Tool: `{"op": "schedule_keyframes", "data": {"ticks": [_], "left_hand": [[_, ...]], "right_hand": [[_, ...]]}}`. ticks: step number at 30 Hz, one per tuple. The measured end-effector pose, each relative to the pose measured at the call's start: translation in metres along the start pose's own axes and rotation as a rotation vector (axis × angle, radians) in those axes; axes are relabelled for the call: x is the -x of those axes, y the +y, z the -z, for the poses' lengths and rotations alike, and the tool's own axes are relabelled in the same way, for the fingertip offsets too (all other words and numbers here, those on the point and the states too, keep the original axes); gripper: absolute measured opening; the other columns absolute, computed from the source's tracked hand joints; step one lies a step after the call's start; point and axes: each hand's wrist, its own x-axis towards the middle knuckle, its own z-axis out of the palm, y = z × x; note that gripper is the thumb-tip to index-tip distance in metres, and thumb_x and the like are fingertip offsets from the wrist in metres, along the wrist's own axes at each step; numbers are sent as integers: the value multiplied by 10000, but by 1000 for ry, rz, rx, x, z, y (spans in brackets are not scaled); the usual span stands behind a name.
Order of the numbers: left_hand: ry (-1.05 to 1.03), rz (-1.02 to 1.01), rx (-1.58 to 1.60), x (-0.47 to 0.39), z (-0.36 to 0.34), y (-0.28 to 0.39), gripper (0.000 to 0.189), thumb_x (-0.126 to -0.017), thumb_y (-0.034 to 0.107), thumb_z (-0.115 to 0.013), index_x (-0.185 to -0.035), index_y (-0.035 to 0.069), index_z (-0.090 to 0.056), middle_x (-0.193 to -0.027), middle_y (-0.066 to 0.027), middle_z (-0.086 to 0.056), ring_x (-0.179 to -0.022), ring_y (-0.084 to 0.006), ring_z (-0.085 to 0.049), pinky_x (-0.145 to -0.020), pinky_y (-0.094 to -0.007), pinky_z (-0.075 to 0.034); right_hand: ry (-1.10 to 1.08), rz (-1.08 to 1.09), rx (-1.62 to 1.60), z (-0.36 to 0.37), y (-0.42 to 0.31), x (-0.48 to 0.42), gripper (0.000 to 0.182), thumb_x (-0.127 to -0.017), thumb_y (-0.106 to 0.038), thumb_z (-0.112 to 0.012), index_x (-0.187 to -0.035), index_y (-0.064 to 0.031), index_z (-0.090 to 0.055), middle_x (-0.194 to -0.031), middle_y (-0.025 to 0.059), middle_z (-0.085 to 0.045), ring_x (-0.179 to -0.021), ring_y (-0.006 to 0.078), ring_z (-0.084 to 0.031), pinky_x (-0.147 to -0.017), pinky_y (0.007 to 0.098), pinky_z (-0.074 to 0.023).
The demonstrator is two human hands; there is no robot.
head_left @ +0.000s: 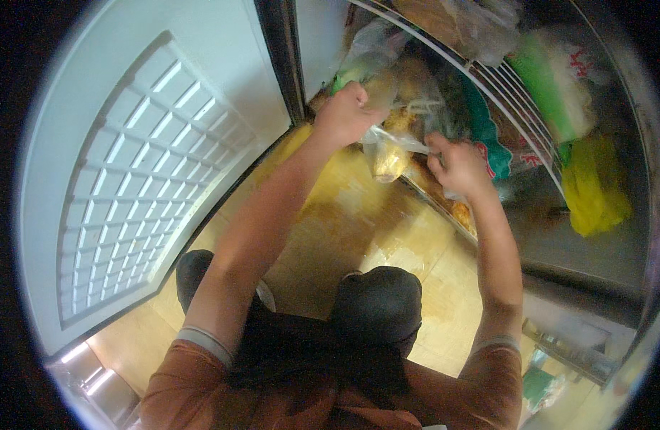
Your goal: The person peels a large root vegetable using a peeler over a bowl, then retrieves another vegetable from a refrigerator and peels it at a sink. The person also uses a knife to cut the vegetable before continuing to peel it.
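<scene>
Both of my arms reach into the open refrigerator compartment. My left hand [349,115] grips one end of a thin clear plastic bag [405,142], its fingers curled. My right hand [459,164] pinches the other end, so the film is stretched between the two fists. Below that stretch hangs a rounded yellowish item [390,161] in clear plastic; what it is, I cannot tell. Behind my hands sit more plastic-wrapped bundles [370,70], blurred, one with a green patch beside my left hand. A teal bag [486,126] lies behind my right hand.
The white refrigerator door [147,177], with its gridded inner panel, stands open at left. A white wire shelf [515,102] crosses above my right hand, holding a green-and-white bag [550,88] and a yellow-green bag [596,185]. My bent knees [381,306] are over the tan floor [330,231].
</scene>
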Motion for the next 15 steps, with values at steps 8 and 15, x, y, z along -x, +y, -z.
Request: {"op": "schedule_keyframes", "data": {"ticks": [8,15], "left_hand": [[-11,-8,269,-11,-19,-25,197,-817,137,-636,-910,-35,-661,-837,-141,-686,-792,-245,-665,-677,-392,-515],[178,6,640,18,-24,-11,206,-880,133,-657,-1018,-16,-620,-919,-98,-656,-834,-162,-613,-728,-293,-478]], "right_hand": [[-111,1,81,-49,-20,-110,222,-777,-175,-617,-900,-14,-708,-977,231,-674,-892,415,-653,-798,462,-531],[-102,-284,146,-90,-37,-174,333,-805,-245,-636,-1045,-26,-706,-1163,218,-649,-1080,343,-639,-888,456,-507]]}}
